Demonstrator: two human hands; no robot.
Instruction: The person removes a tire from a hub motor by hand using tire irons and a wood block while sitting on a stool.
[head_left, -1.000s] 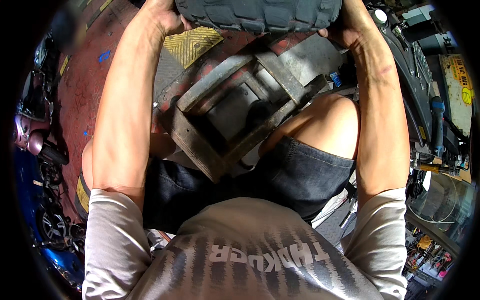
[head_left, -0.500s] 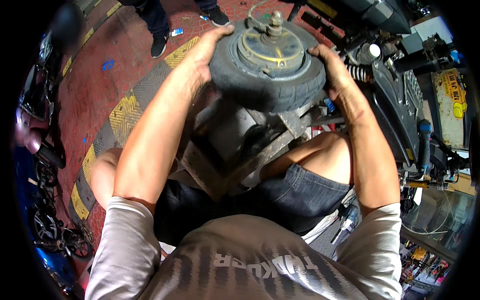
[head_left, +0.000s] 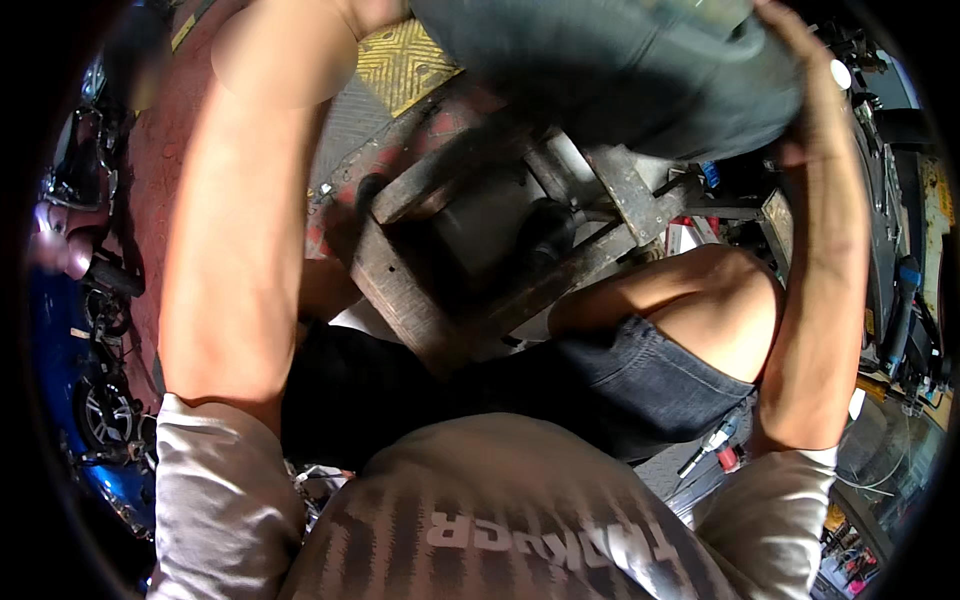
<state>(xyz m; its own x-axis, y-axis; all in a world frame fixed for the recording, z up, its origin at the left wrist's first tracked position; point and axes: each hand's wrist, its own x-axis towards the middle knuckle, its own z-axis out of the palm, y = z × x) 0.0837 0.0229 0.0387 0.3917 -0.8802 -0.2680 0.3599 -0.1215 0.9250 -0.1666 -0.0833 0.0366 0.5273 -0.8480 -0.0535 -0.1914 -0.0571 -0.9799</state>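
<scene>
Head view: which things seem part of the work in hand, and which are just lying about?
Seem part of the work:
tyred wheel, gripped by the right hand; left hand, partly cut off, near it
worn frame, between the legs

Apparently just lying about:
blue-handled tool, far right
blue-and-red tool, lower right

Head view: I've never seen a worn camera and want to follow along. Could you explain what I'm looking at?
There is no robot here, only a person's bare hands. The camera sits on the person's head and looks down; its fisheye lens bends straight edges. The right hand grips a dark tyre, raised in front. The left hand is mostly cut off at the top edge, so its grip cannot be told. Lower down, a worn, boxy frame stands between the knees. Beyond it, the red floor has a yellow ribbed patch.
</scene>
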